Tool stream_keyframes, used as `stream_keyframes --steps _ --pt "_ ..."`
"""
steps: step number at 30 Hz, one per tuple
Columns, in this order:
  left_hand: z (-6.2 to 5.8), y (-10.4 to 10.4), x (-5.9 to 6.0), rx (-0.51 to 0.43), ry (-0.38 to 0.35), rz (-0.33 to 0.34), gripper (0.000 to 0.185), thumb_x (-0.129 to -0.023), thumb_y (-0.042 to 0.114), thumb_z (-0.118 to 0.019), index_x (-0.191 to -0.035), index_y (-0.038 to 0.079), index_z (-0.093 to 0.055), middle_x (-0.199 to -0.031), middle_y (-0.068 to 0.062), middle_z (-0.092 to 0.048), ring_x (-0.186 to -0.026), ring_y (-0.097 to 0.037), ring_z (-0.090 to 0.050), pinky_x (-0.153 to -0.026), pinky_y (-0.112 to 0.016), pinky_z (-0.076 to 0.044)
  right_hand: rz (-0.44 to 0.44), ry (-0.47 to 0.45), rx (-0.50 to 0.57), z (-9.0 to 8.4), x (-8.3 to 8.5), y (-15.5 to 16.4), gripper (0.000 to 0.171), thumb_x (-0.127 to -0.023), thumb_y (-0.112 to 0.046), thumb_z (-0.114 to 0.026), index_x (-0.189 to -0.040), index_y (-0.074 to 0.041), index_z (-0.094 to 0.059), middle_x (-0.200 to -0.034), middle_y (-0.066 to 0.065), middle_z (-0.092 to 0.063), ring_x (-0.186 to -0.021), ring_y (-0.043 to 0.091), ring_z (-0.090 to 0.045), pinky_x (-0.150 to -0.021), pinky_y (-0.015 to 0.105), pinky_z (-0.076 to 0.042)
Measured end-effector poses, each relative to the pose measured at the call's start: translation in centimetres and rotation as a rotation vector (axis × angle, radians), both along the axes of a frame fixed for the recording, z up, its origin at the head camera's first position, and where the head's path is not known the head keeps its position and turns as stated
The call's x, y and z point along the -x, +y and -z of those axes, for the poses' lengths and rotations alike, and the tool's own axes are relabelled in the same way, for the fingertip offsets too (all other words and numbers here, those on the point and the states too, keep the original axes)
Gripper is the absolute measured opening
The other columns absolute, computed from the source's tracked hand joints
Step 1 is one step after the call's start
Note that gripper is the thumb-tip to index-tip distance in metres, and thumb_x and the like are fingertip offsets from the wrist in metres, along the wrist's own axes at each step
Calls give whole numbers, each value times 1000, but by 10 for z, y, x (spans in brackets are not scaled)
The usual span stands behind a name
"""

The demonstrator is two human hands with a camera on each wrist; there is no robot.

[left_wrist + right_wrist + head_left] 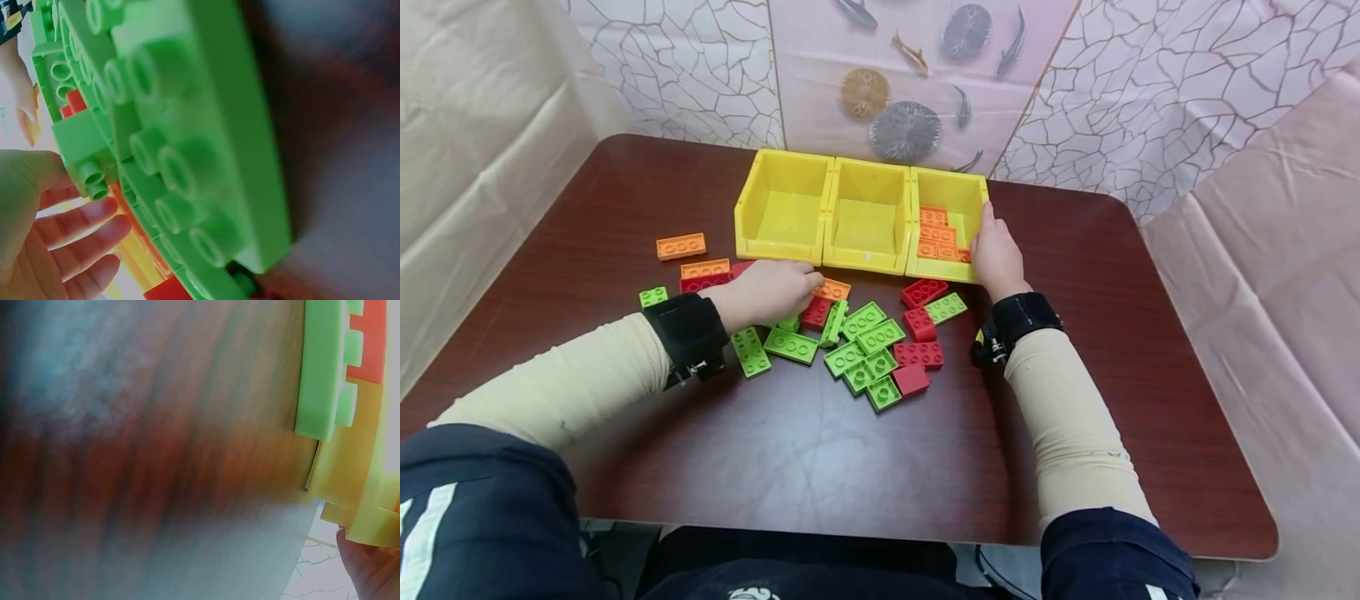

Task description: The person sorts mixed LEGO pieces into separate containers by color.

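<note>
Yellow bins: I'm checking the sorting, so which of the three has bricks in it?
The right-hand bin, beside the right hand, holds orange bricks; the middle bin and left bin show bare floors.

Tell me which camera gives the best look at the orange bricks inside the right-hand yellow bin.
Head view: the orange bricks lie in the right yellow bin, with the right hand at its front corner. Right wrist shows only a blurred yellow edge; left wrist shows none of them.

Legible text: none that I could read on the bricks [865, 346], the yellow bins [865, 212] or the wall covering [895, 83].
</note>
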State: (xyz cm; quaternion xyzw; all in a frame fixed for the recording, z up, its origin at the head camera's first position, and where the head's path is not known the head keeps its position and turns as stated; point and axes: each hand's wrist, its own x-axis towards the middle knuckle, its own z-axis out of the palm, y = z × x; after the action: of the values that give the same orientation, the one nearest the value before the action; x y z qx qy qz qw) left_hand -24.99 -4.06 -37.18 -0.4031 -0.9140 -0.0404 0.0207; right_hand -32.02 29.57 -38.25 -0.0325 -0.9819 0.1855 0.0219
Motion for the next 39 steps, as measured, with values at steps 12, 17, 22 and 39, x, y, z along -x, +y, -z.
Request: stream_keyframes --steps 12,17,22,39 --pt "-8 21 14 91 -135 -21 27 -86 6 -55 -112 8 -62 -104 -9 -59 -93 -23 -58 -73 -40 -50 1 8 12 -2 -2 0 60 -99 -14 -35 -150 -11 -4 -132 21 -42 -103 32 -48 -91 45 -41" --pt "-9 26 17 125 -139 9 29 -84 7 -61 -113 8 -62 -105 -10 -62 -97 -27 -59 -76 -42 -50 2 9 10 -1 0 2 61 -99 -14 -36 -150 -11 -3 -132 21 -41 -103 31 -48 -92 44 -40" --pt "-7 30 17 152 -115 19 27 -87 12 -61 -115 10 -62 -107 -10 -63 -97 -29 -57 -79 -43 -49 3 -2 -6 1 3 3 61 -99 -15 -36 -151 -12 -3 -134 21 -40 -108 32 -48 -94 45 -40" --pt "-35 60 17 79 -58 83 31 -85 16 -65 -115 8 -60 -102 -9 -62 -94 -27 -58 -79 -40 -48 -8 -3 -2 2 3 3 61 -99 -15 -36 -151 -12 -3 -133 21 -40 -109 32 -48 -94 45 -40"
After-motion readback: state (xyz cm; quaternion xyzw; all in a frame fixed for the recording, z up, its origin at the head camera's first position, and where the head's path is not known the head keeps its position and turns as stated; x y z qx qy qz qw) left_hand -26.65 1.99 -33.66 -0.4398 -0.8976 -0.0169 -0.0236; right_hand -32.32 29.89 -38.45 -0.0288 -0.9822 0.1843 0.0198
